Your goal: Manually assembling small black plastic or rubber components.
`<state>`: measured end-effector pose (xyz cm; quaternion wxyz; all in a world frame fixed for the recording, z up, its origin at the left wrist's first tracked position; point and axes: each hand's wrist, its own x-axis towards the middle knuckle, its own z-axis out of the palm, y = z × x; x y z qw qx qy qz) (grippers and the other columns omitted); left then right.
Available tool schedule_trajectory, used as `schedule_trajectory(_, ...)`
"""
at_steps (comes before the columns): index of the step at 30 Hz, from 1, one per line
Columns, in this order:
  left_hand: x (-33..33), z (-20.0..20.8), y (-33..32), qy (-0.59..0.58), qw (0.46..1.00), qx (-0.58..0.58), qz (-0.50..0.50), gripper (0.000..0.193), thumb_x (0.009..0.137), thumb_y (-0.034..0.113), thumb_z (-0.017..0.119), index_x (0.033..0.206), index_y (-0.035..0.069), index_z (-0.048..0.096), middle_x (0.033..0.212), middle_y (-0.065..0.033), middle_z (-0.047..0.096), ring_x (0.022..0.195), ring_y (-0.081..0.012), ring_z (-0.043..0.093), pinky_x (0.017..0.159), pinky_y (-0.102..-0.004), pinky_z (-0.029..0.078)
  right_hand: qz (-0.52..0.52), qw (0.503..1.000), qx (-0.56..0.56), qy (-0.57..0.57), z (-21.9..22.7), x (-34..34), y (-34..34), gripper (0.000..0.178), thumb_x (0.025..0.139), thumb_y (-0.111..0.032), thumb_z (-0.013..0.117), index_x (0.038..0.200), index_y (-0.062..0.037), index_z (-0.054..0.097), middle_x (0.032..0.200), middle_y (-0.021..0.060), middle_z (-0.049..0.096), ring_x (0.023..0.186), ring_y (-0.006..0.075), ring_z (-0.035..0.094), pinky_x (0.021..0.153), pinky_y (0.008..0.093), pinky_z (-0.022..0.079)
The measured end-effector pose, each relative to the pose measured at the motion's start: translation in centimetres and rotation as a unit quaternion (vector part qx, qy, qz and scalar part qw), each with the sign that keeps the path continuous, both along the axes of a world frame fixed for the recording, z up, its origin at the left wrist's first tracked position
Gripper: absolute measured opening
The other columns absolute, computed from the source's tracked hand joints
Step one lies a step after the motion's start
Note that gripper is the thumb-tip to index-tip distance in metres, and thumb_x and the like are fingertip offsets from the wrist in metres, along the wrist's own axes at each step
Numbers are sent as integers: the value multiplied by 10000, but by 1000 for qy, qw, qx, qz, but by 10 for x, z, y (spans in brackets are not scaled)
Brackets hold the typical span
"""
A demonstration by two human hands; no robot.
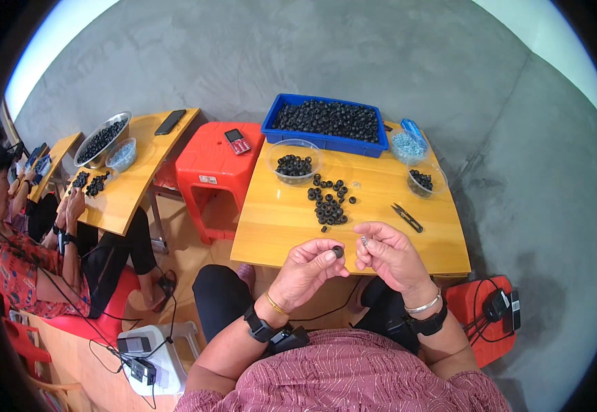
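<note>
Just off the table's near edge, my left hand (pixel 309 269) pinches a small black ring-like piece (pixel 338 251) between thumb and fingertips. Close beside it, my right hand (pixel 393 255) grips a tiny pale, clear-looking piece (pixel 364 240); its exact kind is too small to tell. The two pieces are apart. Beyond my hands, a loose pile of black ring-like pieces (pixel 329 210) lies on the wooden table (pixel 271 237). Thread snips (pixel 407 218) rest to the right of the pile. A clear bowl (pixel 291 180) and a clear tub (pixel 436 187) hold more black pieces.
At the back, a blue tray (pixel 326 143) is full of black pieces, beside a tub of pale blue bits (pixel 408 145). A red stool (pixel 213 172) carrying a phone (pixel 237 141) stands left. Farther left, a co-worker (pixel 44 268) sits at another table. Cables run beside me.
</note>
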<state>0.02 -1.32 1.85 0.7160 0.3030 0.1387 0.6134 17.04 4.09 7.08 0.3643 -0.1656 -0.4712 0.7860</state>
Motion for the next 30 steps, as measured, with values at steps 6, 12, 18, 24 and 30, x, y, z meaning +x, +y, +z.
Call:
schedule_trajectory(6, -2, 1, -2, -12, 1000, -5, -1, 170, 850, 91, 512, 996, 16, 554, 887, -67, 568, 809, -148, 560, 745, -327, 486, 5, 999, 15, -35, 1, -2, -4, 130, 852, -61, 489, 974, -17, 498, 756, 37, 497, 657, 105, 468, 607, 273, 445)
schedule_trajectory(12, 0, -4, 1, -35, 999, 0, -16, 178, 845, 96, 524, 1008, 33, 563, 864, -43, 584, 792, -132, 568, 754, -320, 494, -53, 997, 57, -26, -3, -8, 1, 85, 828, -50, 526, 904, -42, 490, 782, 46, 530, 694, 114, 510, 628, 265, 454)
schedule_trajectory(18, 1, -4, 0, -4, 1000, -6, 22, 173, 841, 58, 520, 1008, 22, 553, 881, -55, 584, 802, -148, 575, 757, -307, 495, -48, 998, 40, -9, -15, -10, 3, 76, 828, -31, 518, 903, -32, 507, 810, 52, 545, 722, 125, 536, 660, 271, 472)
schedule_trajectory(24, 1, 3, -3, 135, 986, 15, 101, 168, 822, 54, 550, 983, 9, 555, 885, -54, 586, 789, -145, 585, 740, -283, 492, -27, 999, 2, -17, -9, -11, -1, 82, 846, -35, 497, 914, 2, 523, 803, 41, 538, 735, 112, 539, 673, 276, 491)
schedule_trajectory(30, 4, 5, -4, 198, 969, 40, 139, 165, 821, 14, 537, 984, 3, 554, 899, -61, 594, 798, -143, 586, 733, -263, 490, -31, 999, -4, -22, -14, -11, 0, 72, 844, -28, 496, 903, 1, 523, 795, 48, 546, 732, 116, 548, 668, 278, 498)
